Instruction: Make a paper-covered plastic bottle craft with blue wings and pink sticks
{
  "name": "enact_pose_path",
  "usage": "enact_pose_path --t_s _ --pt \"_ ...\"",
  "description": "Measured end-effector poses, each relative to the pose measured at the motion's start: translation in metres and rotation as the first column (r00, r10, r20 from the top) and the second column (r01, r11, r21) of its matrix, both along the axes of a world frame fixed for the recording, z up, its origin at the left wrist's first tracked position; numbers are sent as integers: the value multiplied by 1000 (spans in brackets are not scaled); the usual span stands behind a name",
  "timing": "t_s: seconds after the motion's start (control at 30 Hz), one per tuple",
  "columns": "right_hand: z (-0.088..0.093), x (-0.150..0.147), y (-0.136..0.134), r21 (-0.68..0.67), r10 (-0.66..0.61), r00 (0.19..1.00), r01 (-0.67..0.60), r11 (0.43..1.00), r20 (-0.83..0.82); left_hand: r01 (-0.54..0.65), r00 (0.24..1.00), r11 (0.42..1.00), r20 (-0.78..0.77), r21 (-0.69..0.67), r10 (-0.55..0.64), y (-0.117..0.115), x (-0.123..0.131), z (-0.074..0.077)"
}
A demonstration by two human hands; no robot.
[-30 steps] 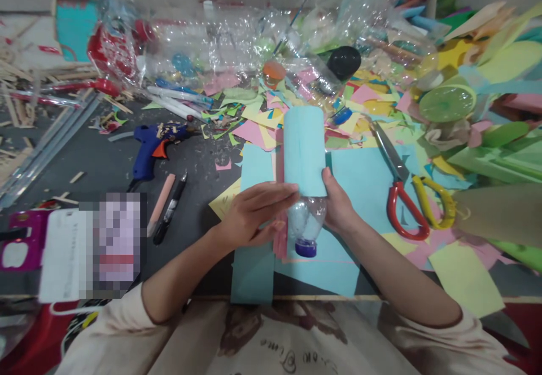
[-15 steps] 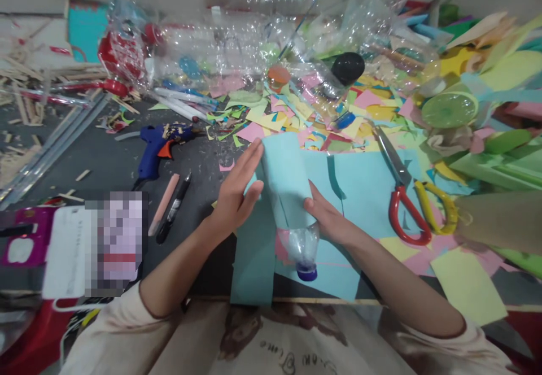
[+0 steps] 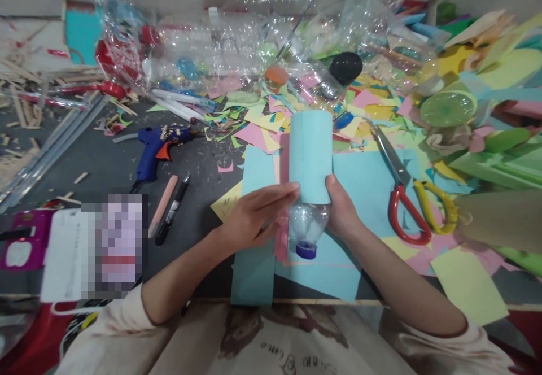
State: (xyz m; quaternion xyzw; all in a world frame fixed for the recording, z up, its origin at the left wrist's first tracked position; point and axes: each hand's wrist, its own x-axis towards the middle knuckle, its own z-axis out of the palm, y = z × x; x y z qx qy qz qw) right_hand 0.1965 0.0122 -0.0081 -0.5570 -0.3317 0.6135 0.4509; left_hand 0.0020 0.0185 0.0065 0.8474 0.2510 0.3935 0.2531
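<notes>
A clear plastic bottle (image 3: pixel 310 221), its blue cap (image 3: pixel 306 249) pointing toward me, is wrapped in a light blue paper sleeve (image 3: pixel 310 157). My right hand (image 3: pixel 345 211) grips it from the right, thumb on the sleeve's lower edge and the other fingers hidden. My left hand (image 3: pixel 254 217) is stretched out flat, its fingertips touching the sleeve's lower left edge. Under the bottle lie a large blue sheet (image 3: pixel 359 188), a blue strip (image 3: pixel 253 273) and pink paper (image 3: pixel 282 245).
Red-handled scissors (image 3: pixel 404 194) and a yellow-handled tool (image 3: pixel 438 208) lie to the right. On the left are a blue glue gun (image 3: pixel 148 152), a black pen (image 3: pixel 173 211) and a pink stick (image 3: pixel 164 203). Paper scraps (image 3: pixel 262 126) and plastic bottles (image 3: pixel 199 47) crowd the back.
The bottle has turned from tilted to nearly upright in view and shifted right and away. My left hand has moved from the sleeve's upper left side down to its lower edge.
</notes>
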Motion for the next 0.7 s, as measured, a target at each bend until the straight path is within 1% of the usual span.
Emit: enact_pose_path --t_s 0.03,0.07,0.13,0.2,0.27,0.33,0.43,0.53,0.7 --pt "2 0 2 0 -32 999 32 999 -13 -1 1000 1000 17 15 1 0 1 0" --pt "5 0 4 4 -48 998 48 999 -30 -31 999 999 38 22 31 1 2 -1" --pt "10 0 7 2 -54 997 55 999 -63 -151 984 989 92 0 150 2 3 -1" --pt "13 0 8 -37 -64 993 61 997 -98 -274 951 958 121 -87 284 4 2 0" --pt "14 0 8 -101 -96 986 82 992 -137 -321 931 930 123 -180 345 6 0 2" --pt "13 -1 7 -152 -129 978 105 983 -162 -324 928 912 106 -251 358 9 -3 3" --pt "12 -2 6 -173 -160 971 130 976 -175 -345 922 888 67 -305 381 11 -4 4" --pt "12 -2 6 -151 -150 971 123 981 -184 -363 921 880 22 -306 388 11 -5 4" --pt "12 -2 7 -106 -92 979 74 992 -181 -331 940 901 -11 -281 342 9 -6 5"
